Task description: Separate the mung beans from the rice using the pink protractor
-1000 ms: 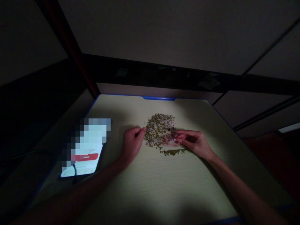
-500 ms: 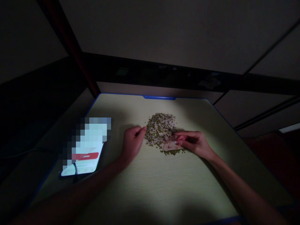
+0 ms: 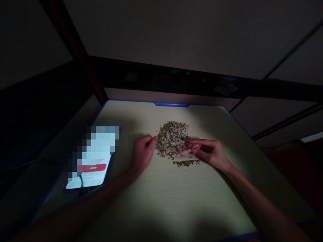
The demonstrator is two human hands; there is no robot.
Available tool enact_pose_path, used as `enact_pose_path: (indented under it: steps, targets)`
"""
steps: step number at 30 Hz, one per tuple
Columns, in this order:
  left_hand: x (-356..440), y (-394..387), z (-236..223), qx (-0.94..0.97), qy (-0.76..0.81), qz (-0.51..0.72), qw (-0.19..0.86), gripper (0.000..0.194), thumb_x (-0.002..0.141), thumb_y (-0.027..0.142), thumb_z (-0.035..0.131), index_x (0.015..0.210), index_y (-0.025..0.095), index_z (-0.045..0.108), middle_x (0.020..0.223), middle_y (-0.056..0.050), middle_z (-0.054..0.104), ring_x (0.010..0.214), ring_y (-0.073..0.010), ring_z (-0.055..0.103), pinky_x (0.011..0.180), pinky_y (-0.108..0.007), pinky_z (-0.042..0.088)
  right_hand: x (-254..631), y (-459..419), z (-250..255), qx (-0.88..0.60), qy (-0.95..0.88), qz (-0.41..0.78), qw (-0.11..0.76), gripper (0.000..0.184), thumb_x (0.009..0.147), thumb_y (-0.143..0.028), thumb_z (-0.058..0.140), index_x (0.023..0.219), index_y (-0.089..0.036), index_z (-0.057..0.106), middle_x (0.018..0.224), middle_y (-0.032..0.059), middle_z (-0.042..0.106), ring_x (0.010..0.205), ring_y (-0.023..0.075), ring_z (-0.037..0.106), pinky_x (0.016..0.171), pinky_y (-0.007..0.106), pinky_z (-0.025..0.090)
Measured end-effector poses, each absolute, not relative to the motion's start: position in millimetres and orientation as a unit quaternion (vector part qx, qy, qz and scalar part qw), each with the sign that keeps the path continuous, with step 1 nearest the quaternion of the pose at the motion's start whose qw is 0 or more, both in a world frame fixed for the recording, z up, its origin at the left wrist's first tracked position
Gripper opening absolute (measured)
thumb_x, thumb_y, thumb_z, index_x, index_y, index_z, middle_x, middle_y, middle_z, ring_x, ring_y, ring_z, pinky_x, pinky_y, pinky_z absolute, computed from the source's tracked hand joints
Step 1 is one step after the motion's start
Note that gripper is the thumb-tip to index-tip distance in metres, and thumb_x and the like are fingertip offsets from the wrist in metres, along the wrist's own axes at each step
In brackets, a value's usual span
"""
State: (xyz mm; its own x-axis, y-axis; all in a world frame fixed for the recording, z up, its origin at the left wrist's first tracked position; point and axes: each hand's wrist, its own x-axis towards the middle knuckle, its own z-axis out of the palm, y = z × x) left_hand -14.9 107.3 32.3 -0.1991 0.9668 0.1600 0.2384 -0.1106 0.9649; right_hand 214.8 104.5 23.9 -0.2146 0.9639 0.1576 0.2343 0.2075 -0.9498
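Note:
Small green beans (image 3: 174,134), which look like mung beans, lie in a loose pile with a pale pinkish layer showing between them. My left hand (image 3: 143,153) rests on the table as a closed fist, its thumb side at the pile's left edge; whatever the fist may hold is hidden. Between the thumb and fingers of my right hand (image 3: 210,153) is a thin, see-through, half-round plastic piece (image 3: 185,152), tilted at the pile's lower right edge. Just in front of that piece lies a narrow row of beans (image 3: 186,163).
A lit phone (image 3: 92,178) with a cable lies left of my left forearm, partly blurred out. The pale table (image 3: 156,201) has a blue rim and a blue handle strip (image 3: 171,105) at its far edge. Dark cabinet panels (image 3: 176,33) stand behind it.
The half-round piece has moved slightly away from me, up into the pile, leaving a gap before the front row of beans. My left hand has stayed put.

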Motion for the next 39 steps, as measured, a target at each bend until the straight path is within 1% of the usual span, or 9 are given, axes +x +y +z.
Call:
enact_pose_path:
  steps: [8,13,19,25,29,34,39]
  targets:
    - [-15.5,105.4,33.8,0.529,0.572,0.522,0.346,0.037,0.068,0.030,0.050,0.041,0.020,0.025,0.042,0.007,0.021,0.042,-0.0069,0.022,0.042,-0.025,0.017,211.9,103.5,24.0,-0.457,-0.667,0.413,0.420,0.028,0.066,-0.022,0.070,0.093,-0.015,0.072,0.069,0.0057,0.071,0.057,0.0120,0.063,0.054,0.022,0.052]
    - [-15.4,105.7,32.7,0.528,0.573,0.522,0.346,0.037,0.068,0.031,0.050,0.041,0.020,0.025,0.042,0.007,0.021,0.042,-0.0068,0.022,0.042,-0.024,0.018,210.5,102.7,26.2,-0.455,-0.676,0.401,0.418,0.027,0.066,-0.020,0.069,0.093,-0.016,0.072,0.069,0.0053,0.071,0.057,0.0117,0.063,0.054,0.021,0.052]
    - [-15.1,105.9,33.0,0.528,0.572,0.524,0.345,0.038,0.068,0.030,0.050,0.041,0.020,0.026,0.041,0.007,0.021,0.041,-0.0069,0.022,0.042,-0.025,0.018,209.6,103.2,26.4,-0.451,-0.689,0.394,0.409,0.029,0.067,-0.023,0.070,0.095,-0.017,0.072,0.069,0.0057,0.071,0.056,0.0129,0.063,0.054,0.023,0.052]
    - [-14.9,106.2,33.3,0.528,0.570,0.526,0.345,0.038,0.068,0.029,0.050,0.040,0.020,0.026,0.041,0.007,0.021,0.041,-0.0069,0.022,0.042,-0.025,0.018,208.9,103.1,27.5,-0.455,-0.692,0.386,0.406,0.028,0.066,-0.021,0.070,0.094,-0.017,0.072,0.069,0.0053,0.071,0.057,0.0123,0.063,0.053,0.021,0.051]
    - [-15.0,106.0,33.5,0.528,0.569,0.526,0.347,0.037,0.068,0.029,0.050,0.040,0.020,0.027,0.041,0.007,0.021,0.041,-0.0068,0.023,0.042,-0.025,0.018,209.1,103.4,27.8,-0.456,-0.693,0.387,0.402,0.030,0.067,-0.023,0.069,0.096,-0.016,0.071,0.070,0.0054,0.071,0.058,0.0127,0.064,0.054,0.022,0.052]
    - [-14.9,104.5,34.6,0.530,0.570,0.522,0.349,0.037,0.069,0.028,0.050,0.040,0.020,0.028,0.041,0.007,0.023,0.042,-0.0069,0.024,0.042,-0.024,0.019,209.5,103.1,28.5,-0.469,-0.692,0.387,0.390,0.031,0.066,-0.024,0.069,0.096,-0.015,0.071,0.069,0.0052,0.070,0.054,0.0112,0.061,0.050,0.021,0.050]
    - [-14.6,104.3,35.9,0.531,0.570,0.517,0.355,0.036,0.070,0.027,0.048,0.041,0.020,0.028,0.041,0.007,0.022,0.042,-0.0068,0.023,0.043,-0.024,0.019,209.0,102.7,28.4,-0.485,-0.674,0.399,0.388,0.031,0.064,-0.023,0.070,0.094,-0.016,0.071,0.067,0.0031,0.070,0.052,0.0094,0.059,0.048,0.019,0.047]
